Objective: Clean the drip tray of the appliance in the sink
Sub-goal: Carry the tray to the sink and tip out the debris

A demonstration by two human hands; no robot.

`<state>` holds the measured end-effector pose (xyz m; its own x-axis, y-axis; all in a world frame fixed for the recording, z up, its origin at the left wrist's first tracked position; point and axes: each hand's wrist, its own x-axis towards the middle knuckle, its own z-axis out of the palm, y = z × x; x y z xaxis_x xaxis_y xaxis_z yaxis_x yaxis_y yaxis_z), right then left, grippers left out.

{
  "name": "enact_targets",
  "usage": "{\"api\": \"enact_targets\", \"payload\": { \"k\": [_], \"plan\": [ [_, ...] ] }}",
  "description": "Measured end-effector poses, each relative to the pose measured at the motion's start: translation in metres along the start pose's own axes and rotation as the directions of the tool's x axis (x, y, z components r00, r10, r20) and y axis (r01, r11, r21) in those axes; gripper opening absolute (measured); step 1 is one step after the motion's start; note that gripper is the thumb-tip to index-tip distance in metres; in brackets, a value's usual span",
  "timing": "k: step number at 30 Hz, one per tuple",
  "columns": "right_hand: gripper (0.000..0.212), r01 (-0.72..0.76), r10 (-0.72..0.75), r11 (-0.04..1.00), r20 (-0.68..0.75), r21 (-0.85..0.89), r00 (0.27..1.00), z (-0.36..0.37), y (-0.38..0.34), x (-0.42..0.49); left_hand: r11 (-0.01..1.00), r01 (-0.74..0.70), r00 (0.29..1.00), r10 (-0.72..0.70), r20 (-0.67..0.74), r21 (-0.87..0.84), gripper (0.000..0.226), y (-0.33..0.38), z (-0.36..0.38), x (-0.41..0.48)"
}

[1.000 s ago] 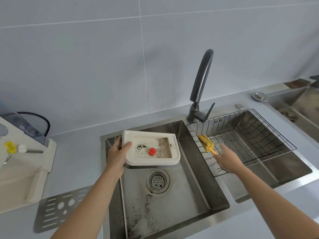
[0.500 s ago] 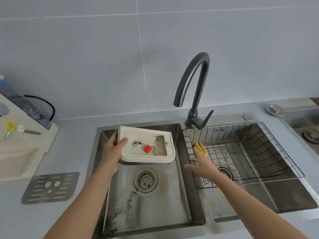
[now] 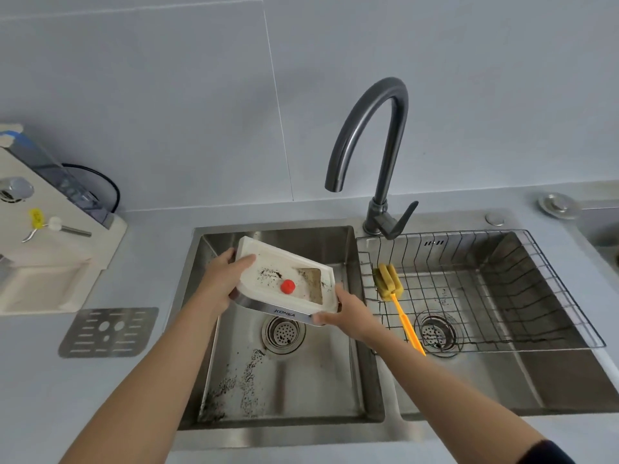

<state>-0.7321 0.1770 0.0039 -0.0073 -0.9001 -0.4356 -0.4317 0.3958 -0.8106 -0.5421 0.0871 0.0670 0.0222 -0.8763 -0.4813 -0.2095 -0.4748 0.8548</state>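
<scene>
Cream plastic first: the appliance point(image 3: 40, 249) sits at far left on the counter point(image 3: 150, 380), w/ a perforated steel grate point(image 3: 109, 332) lying flat in front of it. Next over, the left hand point(image 3: 222, 279) is clenched on the left edge of the drip tray point(image 3: 286, 279), thumb on top of the rim, fingers under. The tray hangs tilted above the left basin of the sink point(image 3: 301, 386), right side lower, not touching the steel. It's dirty inside: dark grounds, a brownish patch toward the right end, and a red float point(image 3: 287, 286) standing mid-tray. The right hand point(image 3: 345, 313) grasps the tray's lower right corner, approx. at the chrome front strip. More grounds are scattered on the basin floor near the drain point(image 3: 283, 331). The tap point(image 3: 375, 142) is off, spout roughly over the divider. Right basin holds a wire rack point(image 3: 485, 289) w/ a yellow sponge brush point(image 3: 388, 283) propped in it, untouched.

Risks, as I judge it: tip the tray any further and the residue slides out over the right hand. Wet plastic could slip from two edge grips. The float may drop out and roll to the drain.
</scene>
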Motion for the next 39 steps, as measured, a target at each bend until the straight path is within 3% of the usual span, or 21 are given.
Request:
{"api": "enact_targets", "payload": {
  "k": [2,12,17,23,30,34,37,39],
  "plan": [
    [0.054,0.004,-0.006,0.999,0.047,0.042,0.999,0.001,-0.001,0.0,0.999,0.019,1.0,-0.02,0.016,0.047,0.003,0.002,-0.001,0.003],
    [0.031,-0.227,0.162,0.929,0.231,0.293,0.959,0.004,0.002,0.006,0.958,0.033,0.997,-0.05,0.054,0.284,0.021,0.024,0.0,0.015],
    [0.047,-0.324,0.193,0.853,0.329,0.409,0.924,0.0,0.001,0.008,0.907,0.052,0.989,-0.106,0.107,0.419,0.031,0.042,0.001,0.014],
    [0.031,-0.404,0.216,0.782,0.402,0.475,0.89,-0.006,0.002,0.007,0.808,0.082,0.98,-0.172,0.101,0.583,0.073,0.047,-0.003,0.019],
    [0.046,-0.411,0.307,0.804,0.292,0.429,0.906,-0.013,0.001,0.008,0.825,0.026,0.944,-0.206,0.257,0.564,0.063,0.028,-0.005,0.018],
    [0.042,-0.317,0.296,0.856,0.114,0.41,0.948,-0.024,-0.013,0.012,0.856,-0.025,0.946,-0.147,0.288,0.516,0.107,0.039,-0.005,0.013],
    [0.043,-0.219,0.253,0.902,-0.043,0.372,0.967,-0.029,-0.024,0.015,0.895,-0.083,0.959,-0.048,0.28,0.437,0.08,0.042,-0.006,0.017],
    [0.045,-0.243,0.271,0.913,-0.039,0.328,0.962,-0.024,-0.02,0.013,0.883,-0.064,0.964,-0.065,0.257,0.464,0.071,0.032,-0.007,0.016]
  ]
}}
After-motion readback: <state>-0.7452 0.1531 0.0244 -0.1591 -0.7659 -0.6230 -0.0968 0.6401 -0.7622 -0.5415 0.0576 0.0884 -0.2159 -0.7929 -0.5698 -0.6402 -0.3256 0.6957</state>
